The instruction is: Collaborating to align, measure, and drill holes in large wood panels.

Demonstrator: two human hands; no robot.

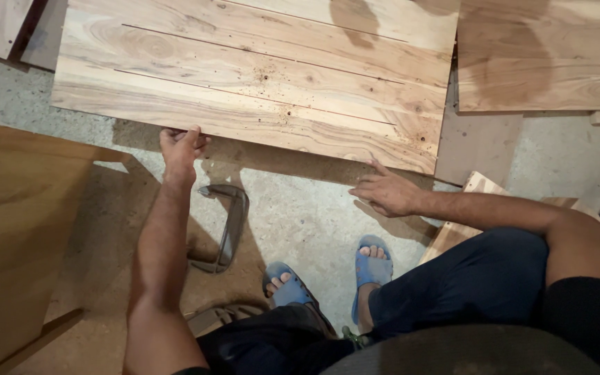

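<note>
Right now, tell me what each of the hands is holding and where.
The left hand grips the near edge of the wooden panel, fingers curled under it. The right hand holds nothing; it is spread just below that same edge.

A wide wooden panel of glued boards lies on the concrete floor. The left hand grips the panel's near edge; the right hand hovers spread just below that edge. A metal clamp lies nearer the person than the panel, beside blue sandals.
</note>
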